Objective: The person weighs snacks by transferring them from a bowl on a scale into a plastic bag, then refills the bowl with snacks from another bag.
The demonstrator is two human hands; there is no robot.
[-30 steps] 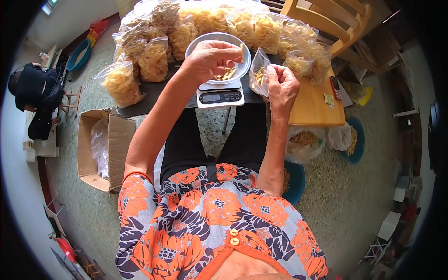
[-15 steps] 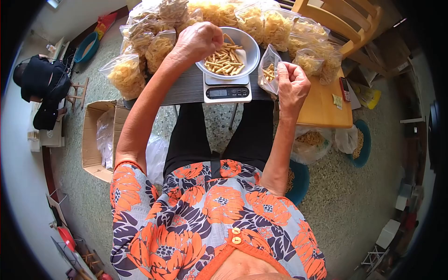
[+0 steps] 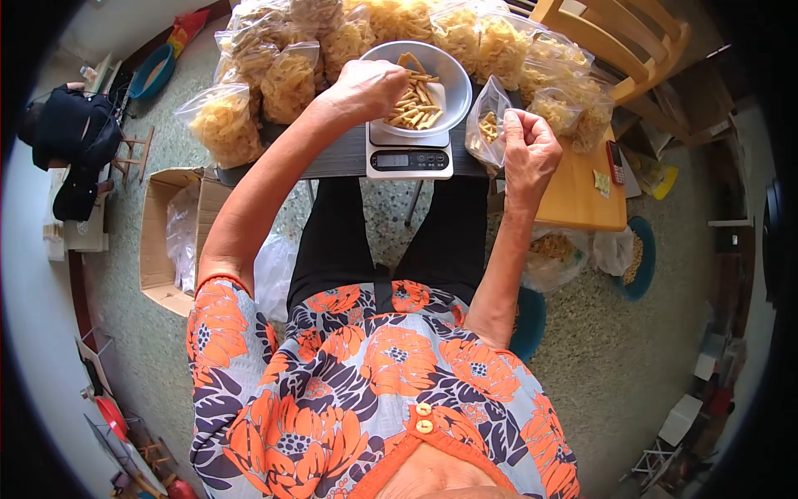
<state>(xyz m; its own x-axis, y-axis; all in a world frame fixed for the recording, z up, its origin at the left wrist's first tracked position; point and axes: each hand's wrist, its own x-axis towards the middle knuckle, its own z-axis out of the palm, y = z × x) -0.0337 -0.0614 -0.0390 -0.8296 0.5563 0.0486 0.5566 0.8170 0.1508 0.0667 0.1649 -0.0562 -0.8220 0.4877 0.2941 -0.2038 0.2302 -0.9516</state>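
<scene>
A pale round bowl [image 3: 451, 76] stands on a white kitchen scale [image 3: 407, 163] at the table's front edge. Inside it lies a heap of short tan sticks [image 3: 418, 106]. My left hand [image 3: 374, 86] reaches over the bowl's left side with curled fingers, right at the sticks; whatever its fingertips hold is hidden. To the right of the bowl, my right hand [image 3: 530, 151] pinches the rim of a clear plastic bag [image 3: 485, 125] between thumb and fingers. The bag is upright and has some of the tan sticks inside.
Several filled bags of yellowish strips [image 3: 224, 129] line the back and left of the dark table [image 3: 332, 154]. A wooden table [image 3: 573, 195] on the right carries a red calculator [image 3: 615, 162]. A cardboard box [image 3: 162, 245] and teal basins [image 3: 640, 270] are on the floor.
My left hand has come down from above the bowl's rim to the sticks. My right hand still pinches the bag. The whole view has shifted slightly.
</scene>
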